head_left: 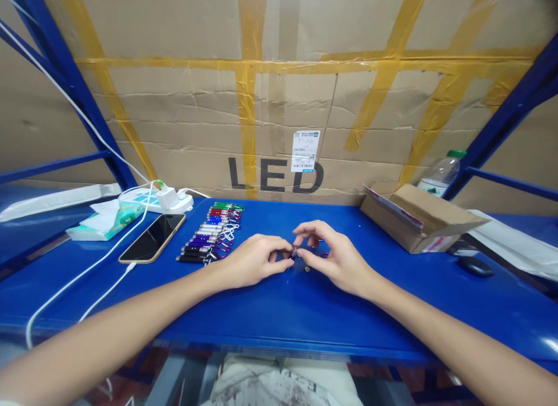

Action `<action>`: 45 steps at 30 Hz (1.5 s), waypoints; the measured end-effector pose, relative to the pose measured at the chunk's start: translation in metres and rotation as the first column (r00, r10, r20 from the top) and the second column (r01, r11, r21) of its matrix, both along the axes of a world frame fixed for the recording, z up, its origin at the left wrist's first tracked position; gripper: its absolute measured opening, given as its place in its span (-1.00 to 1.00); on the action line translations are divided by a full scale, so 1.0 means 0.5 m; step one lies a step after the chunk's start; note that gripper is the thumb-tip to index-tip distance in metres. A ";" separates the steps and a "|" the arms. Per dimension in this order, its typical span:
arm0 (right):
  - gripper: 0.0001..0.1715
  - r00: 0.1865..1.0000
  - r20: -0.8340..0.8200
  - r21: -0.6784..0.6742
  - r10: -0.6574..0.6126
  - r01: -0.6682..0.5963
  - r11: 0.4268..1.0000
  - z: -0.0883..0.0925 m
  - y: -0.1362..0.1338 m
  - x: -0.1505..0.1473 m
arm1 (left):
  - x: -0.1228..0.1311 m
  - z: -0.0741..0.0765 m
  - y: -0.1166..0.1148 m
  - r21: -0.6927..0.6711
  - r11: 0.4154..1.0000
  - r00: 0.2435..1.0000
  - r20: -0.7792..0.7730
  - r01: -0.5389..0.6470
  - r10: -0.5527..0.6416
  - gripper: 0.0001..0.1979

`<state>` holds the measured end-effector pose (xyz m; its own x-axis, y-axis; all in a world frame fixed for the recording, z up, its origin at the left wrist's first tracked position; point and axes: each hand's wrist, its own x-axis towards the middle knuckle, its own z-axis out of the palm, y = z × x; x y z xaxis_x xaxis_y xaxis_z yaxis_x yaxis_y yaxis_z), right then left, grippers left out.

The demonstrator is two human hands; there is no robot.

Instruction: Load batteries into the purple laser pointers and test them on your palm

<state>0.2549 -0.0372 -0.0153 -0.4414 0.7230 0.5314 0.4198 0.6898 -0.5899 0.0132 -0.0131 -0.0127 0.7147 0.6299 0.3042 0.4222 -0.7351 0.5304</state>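
My left hand [261,257] rests low over the blue table, its thumb and fingertips pinched on a small purple-and-silver piece [293,255]. Most of that piece is hidden by the fingers. My right hand [337,257] meets it from the other side, thumb and fingers curled around its silver end. Just below the right thumb lies a tiny brass-coloured part [307,269]. A bit of purple shows beneath the right hand. Left of my hands, several keychain mini flashlights [204,236] lie in a row, in green, red, blue, silver, purple and black, with clips attached.
A phone [152,238] on a charging cable lies at left, near a tissue pack [107,220] and a white power strip [176,203]. At right stand an open cardboard box [425,217], a black mouse [475,266] and a plastic bottle [441,172]. Cardboard [196,115] walls the back.
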 end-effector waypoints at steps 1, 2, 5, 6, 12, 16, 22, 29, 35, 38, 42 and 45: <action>-0.71 1.000 -0.001 -0.012 0.003 -0.003 1.000 0.000 -0.001 -0.001 | 0.001 -0.001 -0.001 -0.001 1.000 1.000 0.002 0.006 -0.006 -0.89; -0.71 1.000 -0.004 -0.025 0.003 -0.003 1.000 0.000 -0.001 -0.001 | 0.001 -0.001 -0.002 -0.003 1.000 1.000 0.004 0.009 -0.009 -0.89; -0.71 1.000 -0.023 -0.065 0.000 -0.002 0.998 0.000 0.000 -0.002 | 0.000 -0.003 -0.003 -0.001 1.000 1.000 0.011 0.012 -0.012 -0.90; -0.72 1.000 -0.027 -0.074 0.000 -0.002 0.997 0.000 0.000 -0.001 | -0.001 -0.004 -0.003 0.002 1.000 1.000 0.012 0.014 -0.014 -0.90; -0.72 1.000 0.000 -0.065 -0.005 0.005 0.998 0.000 0.000 0.001 | -0.001 -0.002 -0.002 0.032 0.999 1.000 -0.001 0.005 -0.005 -0.89; -0.73 1.000 0.025 -0.053 -0.013 0.014 0.998 0.003 -0.001 0.001 | 0.000 0.000 -0.002 0.037 0.999 1.000 -0.010 -0.010 0.011 -0.87; -0.70 1.000 0.023 -0.062 0.003 -0.001 0.998 0.005 -0.003 -0.003 | 0.001 0.000 -0.002 0.024 0.999 0.999 -0.021 -0.024 0.024 -0.86; -0.70 0.990 0.142 -0.059 -0.024 0.033 0.998 0.021 0.003 0.016 | 0.002 -0.003 0.004 -0.038 0.988 0.989 0.001 -0.151 0.151 -0.82; -0.69 0.890 0.444 -0.132 0.103 -0.048 0.990 0.041 0.004 0.039 | -0.005 0.000 0.009 -0.010 0.980 0.980 -0.023 -0.198 0.197 -0.81; -0.66 0.882 0.455 -0.155 0.125 -0.059 0.986 0.041 0.004 0.039 | -0.006 0.002 0.010 0.008 0.980 0.980 -0.032 -0.197 0.197 -0.81; -0.63 0.874 0.460 -0.178 0.156 -0.082 0.981 0.034 0.008 0.034 | -0.009 0.001 0.010 0.055 0.983 0.982 -0.053 -0.176 0.179 -0.80; -0.63 0.885 0.435 -0.173 0.166 -0.099 0.980 0.030 0.009 0.032 | -0.012 0.000 0.010 0.098 0.985 0.987 -0.060 -0.143 0.150 -0.77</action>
<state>0.2707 -0.0326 -0.0003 -0.7042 0.6935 0.1524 0.5715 0.6809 -0.4580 0.0072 -0.0080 -0.0130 0.6374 0.7006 0.3208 0.5612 -0.7073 0.4298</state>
